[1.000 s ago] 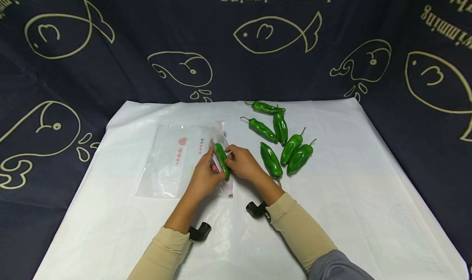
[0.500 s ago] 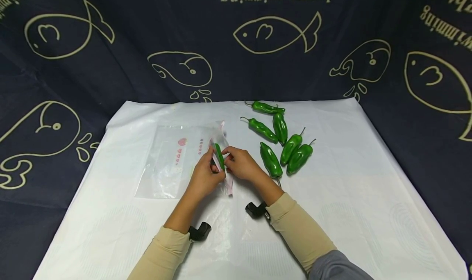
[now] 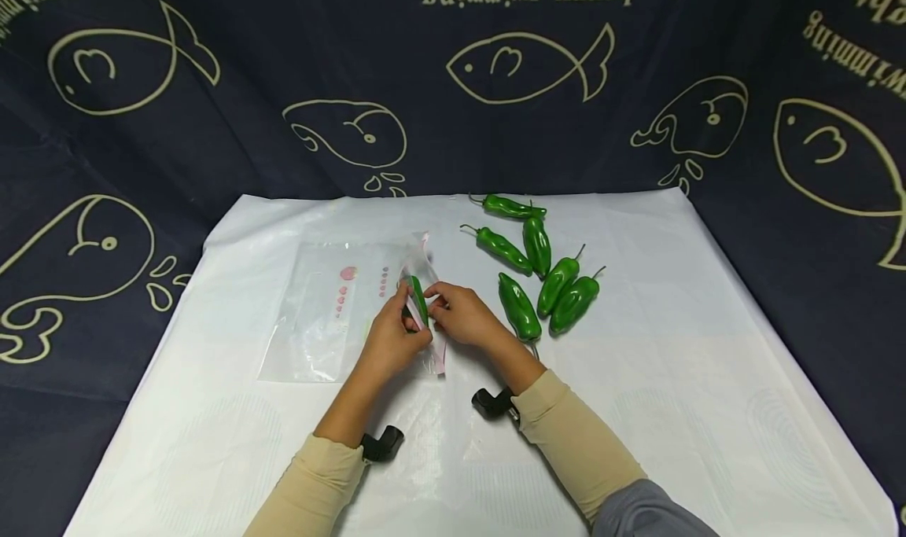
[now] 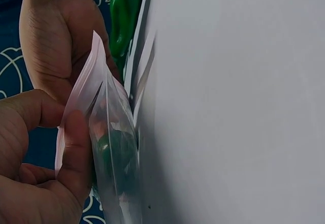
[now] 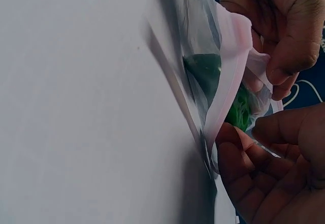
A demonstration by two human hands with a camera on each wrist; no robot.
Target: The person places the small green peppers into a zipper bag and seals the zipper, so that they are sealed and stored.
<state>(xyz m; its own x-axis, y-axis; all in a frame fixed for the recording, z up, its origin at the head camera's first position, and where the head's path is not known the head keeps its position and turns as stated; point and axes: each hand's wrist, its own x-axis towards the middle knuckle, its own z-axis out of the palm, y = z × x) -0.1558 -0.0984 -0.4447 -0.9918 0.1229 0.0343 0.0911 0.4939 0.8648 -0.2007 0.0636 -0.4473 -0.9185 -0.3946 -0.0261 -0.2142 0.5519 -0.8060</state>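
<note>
The left hand (image 3: 392, 340) pinches the pink rim (image 4: 85, 84) of the clear bag (image 3: 300, 329), and the right hand (image 3: 465, 315) curls its fingers at the right edge, on what I cannot tell, presumably to hold the mouth apart around the green pepper (image 3: 419, 297) inside.

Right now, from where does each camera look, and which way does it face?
Head: worn on the head, facing forward and down at the plastic bag and green peppers; left grip, right grip and sleeves show.
Left wrist: worn there, facing the bag's pink edge; own grip lies lower left.
Right wrist: worn there, facing the bag; own grip lies lower right.
The wrist views share the bag and both grips.
</note>
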